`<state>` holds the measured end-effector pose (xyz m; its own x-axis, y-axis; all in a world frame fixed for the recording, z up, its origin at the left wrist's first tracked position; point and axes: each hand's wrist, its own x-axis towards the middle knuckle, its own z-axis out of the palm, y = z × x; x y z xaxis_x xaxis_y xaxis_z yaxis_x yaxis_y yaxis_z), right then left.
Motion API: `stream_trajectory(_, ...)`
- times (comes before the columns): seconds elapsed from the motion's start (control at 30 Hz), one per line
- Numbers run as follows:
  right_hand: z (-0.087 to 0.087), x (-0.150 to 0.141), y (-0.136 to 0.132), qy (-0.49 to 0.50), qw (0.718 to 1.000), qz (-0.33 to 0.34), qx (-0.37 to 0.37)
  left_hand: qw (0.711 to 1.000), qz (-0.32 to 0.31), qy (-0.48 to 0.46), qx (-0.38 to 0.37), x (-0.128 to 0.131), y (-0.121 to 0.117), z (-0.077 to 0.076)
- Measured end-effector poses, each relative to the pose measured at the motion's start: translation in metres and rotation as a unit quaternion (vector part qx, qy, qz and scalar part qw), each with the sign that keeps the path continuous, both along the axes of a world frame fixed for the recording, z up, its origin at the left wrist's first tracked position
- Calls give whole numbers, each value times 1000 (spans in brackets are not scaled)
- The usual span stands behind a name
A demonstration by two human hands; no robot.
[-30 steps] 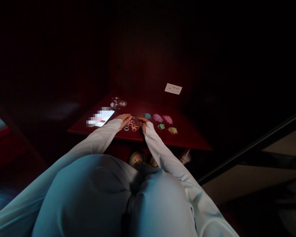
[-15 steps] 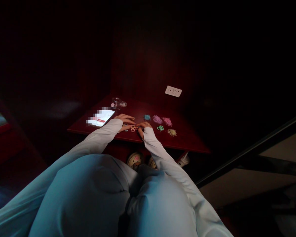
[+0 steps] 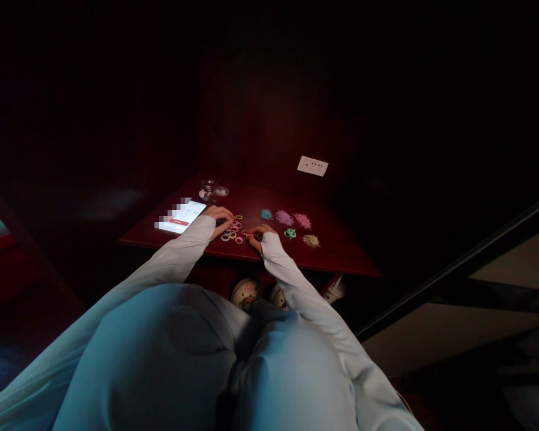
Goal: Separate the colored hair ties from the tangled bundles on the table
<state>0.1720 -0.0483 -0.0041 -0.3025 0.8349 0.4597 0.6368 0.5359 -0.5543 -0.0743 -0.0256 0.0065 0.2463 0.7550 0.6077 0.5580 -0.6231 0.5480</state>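
Observation:
My left hand [image 3: 221, 218] rests over the left part of the red-brown table, its thumb and fingertips drawn together at the edge of a loose cluster of small hair ties [image 3: 239, 240] in pink, yellow and pale blue. Whatever sits between those fingertips is too small to make out. My right hand [image 3: 259, 232] is curled at the cluster's right side, thumb and fingers closed at a coral-pink hair tie [image 3: 245, 233]. Right of that hand lies a little group of green hair ties [image 3: 290, 233].
Behind and right of my right hand lie piles of thin bands: blue [image 3: 265, 214], purple [image 3: 284, 217], pink [image 3: 302, 221] and pale yellow [image 3: 311, 240]. A lit phone [image 3: 182, 216] and a clear plastic container [image 3: 209, 189] are at the left. A socket [image 3: 313, 166] is on the back wall.
My left hand has drawn back left from beside my right hand, its fingers now gathered, uncovering several hair ties. My right hand stays nearly in place.

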Motion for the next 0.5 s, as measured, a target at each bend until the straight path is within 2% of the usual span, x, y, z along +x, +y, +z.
stream_trajectory(0.1, 1, 4, -1, 18, 1000, 6, -22, 994, 37, -106, 2, 4, -2, 5)
stream_trajectory(0.2, 1, 7, -2, 33, 998, 13, -47, 978, 65, -193, -36, 10, -5, 7)
stream_trajectory(0.27, 1, 10, -2, 39, 998, 10, -54, 976, 54, -205, -51, 13, -6, 6)
stream_trajectory(0.5, 6, 28, -11, 13, 999, 9, -42, 983, 24, -184, -17, 5, 7, -4)
